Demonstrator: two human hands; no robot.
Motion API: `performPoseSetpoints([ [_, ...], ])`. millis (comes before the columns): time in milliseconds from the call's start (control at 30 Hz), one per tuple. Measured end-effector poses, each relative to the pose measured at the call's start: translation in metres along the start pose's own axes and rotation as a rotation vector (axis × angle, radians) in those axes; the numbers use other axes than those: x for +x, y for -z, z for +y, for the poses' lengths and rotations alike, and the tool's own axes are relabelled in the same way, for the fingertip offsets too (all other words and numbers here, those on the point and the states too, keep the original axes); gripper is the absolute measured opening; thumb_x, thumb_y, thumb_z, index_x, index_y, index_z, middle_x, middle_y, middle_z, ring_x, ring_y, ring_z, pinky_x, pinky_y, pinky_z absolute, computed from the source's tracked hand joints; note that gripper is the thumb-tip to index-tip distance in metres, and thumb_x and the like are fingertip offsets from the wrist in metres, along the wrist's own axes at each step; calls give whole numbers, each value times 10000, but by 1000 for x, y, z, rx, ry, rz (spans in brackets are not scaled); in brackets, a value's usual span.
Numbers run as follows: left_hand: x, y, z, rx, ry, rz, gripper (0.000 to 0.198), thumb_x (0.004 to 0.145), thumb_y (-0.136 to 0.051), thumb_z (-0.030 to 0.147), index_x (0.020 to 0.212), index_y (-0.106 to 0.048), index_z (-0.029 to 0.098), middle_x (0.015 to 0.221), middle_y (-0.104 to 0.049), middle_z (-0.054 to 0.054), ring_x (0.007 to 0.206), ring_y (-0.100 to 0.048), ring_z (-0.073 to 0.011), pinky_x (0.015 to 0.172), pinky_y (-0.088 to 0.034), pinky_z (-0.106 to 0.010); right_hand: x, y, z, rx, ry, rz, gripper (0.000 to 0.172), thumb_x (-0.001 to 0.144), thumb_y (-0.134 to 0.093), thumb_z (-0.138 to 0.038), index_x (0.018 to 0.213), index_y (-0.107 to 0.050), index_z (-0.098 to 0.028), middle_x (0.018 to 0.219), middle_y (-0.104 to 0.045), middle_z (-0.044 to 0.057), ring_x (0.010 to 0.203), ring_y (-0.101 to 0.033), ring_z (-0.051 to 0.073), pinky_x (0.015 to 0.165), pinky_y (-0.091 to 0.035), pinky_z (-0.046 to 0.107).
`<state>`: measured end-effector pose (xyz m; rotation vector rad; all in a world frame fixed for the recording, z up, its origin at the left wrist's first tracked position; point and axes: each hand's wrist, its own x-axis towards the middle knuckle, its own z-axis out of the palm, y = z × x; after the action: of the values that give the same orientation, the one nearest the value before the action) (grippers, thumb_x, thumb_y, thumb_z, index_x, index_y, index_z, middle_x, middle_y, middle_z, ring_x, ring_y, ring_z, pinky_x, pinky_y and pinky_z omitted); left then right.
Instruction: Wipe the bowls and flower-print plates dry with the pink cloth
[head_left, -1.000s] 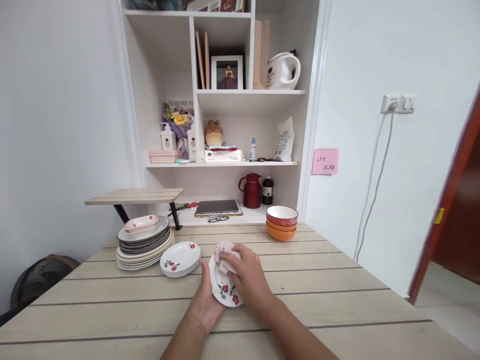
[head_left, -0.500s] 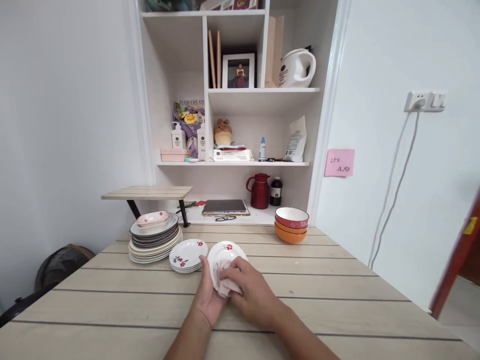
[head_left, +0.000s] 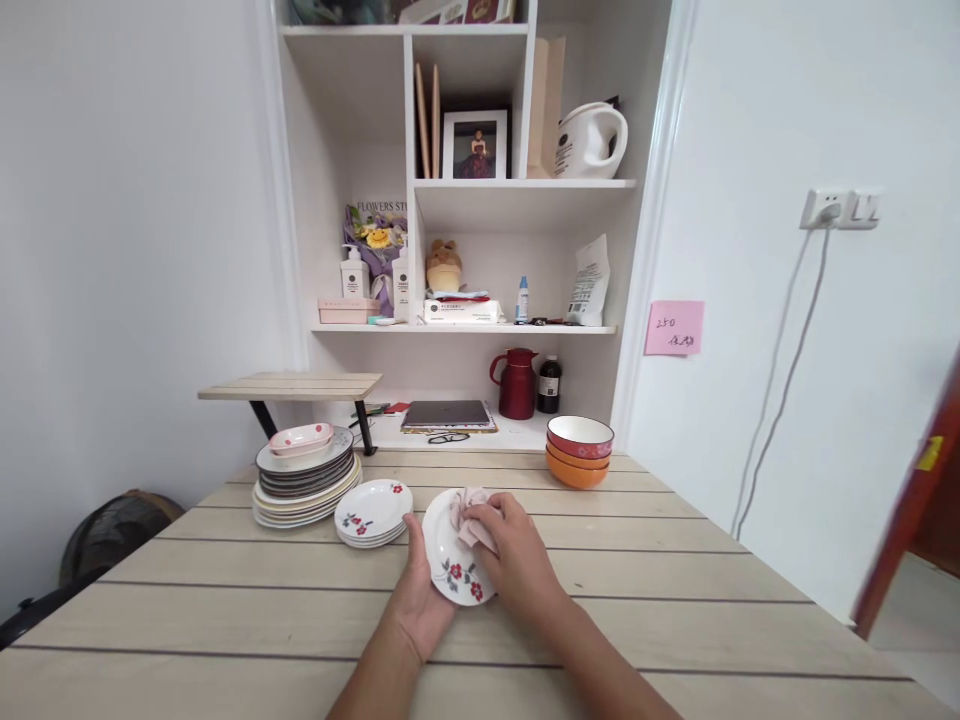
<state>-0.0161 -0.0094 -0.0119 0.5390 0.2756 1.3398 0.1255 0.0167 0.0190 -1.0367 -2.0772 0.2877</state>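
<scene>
A small white plate (head_left: 442,548) with red flowers is tilted up above the table. My left hand (head_left: 421,590) supports it from the left and below, thumb at its left edge and the other fingers hidden beneath. Pinched in my right hand (head_left: 517,555) is a crumpled pale pink cloth (head_left: 469,510), pressed on the plate's upper right face. Just left of my left hand sits a short stack of matching flowered plates (head_left: 373,508).
Farther left stands a taller plate stack (head_left: 304,490) topped by a pink-dotted dish (head_left: 301,438), near a small raised stand (head_left: 292,386). Nested bowls (head_left: 577,452) are at the back right. Behind are a laptop (head_left: 446,413) and a red jug (head_left: 516,385).
My right hand has slid the cloth from the plate's lower part up to its upper right. The flowers on the lower part now show.
</scene>
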Motion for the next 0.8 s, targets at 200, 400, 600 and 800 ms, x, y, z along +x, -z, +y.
performPoseSetpoints([
  [200,-3,-2,7,-27,-142,27,780,826,-407,743,1316,-586,163,1217,-684,-155,1229,-569,-313,1108,-346,-468,-8,4,-14,91,85,-166,399,667,-539,-43,982,-640,-266,1019,-524,21,924,-528,193,781,-406,296],
  [400,-5,-3,4,-16,64,-15,669,885,-416,656,1321,-573,174,1208,-689,-133,1184,-603,-295,1072,-395,-444,-9,0,-22,95,236,-177,593,633,-511,23,1114,-632,-301,1164,-514,33,1085,-489,218,918,-378,355],
  [600,-4,-5,-1,-24,70,-35,604,892,-443,620,1358,-537,248,1262,-666,-116,1218,-582,-296,1080,-369,-484,-1,1,-7,-32,69,-17,565,732,-519,-25,1194,-616,-336,1239,-500,57,1142,-476,248,948,-373,389],
  [800,-1,0,6,-78,-133,-59,684,870,-404,681,1380,-525,242,1293,-646,-122,1266,-544,-299,1130,-310,-485,-1,5,-3,-49,-44,-5,383,751,-539,-84,1066,-641,-278,1101,-534,56,988,-546,220,808,-418,315],
])
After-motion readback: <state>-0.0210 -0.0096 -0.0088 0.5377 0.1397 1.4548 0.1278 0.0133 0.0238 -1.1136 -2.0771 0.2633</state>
